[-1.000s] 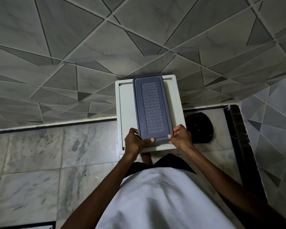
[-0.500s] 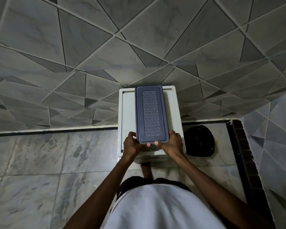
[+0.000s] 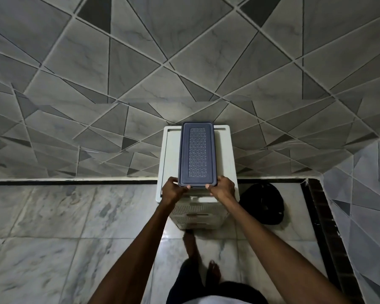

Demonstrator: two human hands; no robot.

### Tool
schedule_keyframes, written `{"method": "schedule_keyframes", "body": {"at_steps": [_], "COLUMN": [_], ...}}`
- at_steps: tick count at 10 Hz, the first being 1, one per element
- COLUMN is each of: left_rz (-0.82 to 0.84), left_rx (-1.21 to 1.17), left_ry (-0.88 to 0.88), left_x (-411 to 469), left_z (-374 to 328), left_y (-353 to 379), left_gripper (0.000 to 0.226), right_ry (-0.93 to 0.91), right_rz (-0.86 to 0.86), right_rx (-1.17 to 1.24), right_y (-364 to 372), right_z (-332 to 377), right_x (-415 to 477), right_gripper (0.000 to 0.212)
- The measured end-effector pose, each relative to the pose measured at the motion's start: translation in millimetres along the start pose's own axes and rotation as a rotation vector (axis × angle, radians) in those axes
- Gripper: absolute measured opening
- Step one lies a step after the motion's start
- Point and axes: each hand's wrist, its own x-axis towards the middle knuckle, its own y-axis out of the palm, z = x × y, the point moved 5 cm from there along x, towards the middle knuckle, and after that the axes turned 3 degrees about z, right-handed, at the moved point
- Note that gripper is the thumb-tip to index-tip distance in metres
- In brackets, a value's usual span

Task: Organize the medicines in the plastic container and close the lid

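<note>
A long plastic container with a dark blue-grey patterned lid (image 3: 196, 154) lies lengthwise on top of a white plastic drawer unit (image 3: 226, 154). The lid is on and covers the whole box, so no medicines show. My left hand (image 3: 173, 190) grips the near left corner of the container, and my right hand (image 3: 223, 189) grips the near right corner. Both arms are stretched forward.
The drawer unit stands against a grey wall tiled in triangles. A black bag (image 3: 262, 204) lies on the marble floor right of the unit. A dark floor border (image 3: 329, 238) and a second tiled wall close the right side. My bare feet (image 3: 190, 242) are below the unit.
The view has pulled back and tilted up, so my arms are more extended and the drawer fronts and my feet now show. Both hands stay on the container's near end.
</note>
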Motion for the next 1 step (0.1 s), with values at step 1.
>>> {"method": "schedule_keyframes", "body": {"at_steps": [1], "left_rz": [-0.042], "left_rx": [-0.052], "left_ry": [-0.005], "left_x": [0.6], "left_z": [4.8], "left_y": [-1.0], "left_gripper": [0.064], "right_ry": [-0.024], "right_rz": [-0.076], "right_rx": [-0.068], "right_y": [-7.6], "right_z": [16.5], "right_x": [-25.6], "right_gripper": [0.042]}}
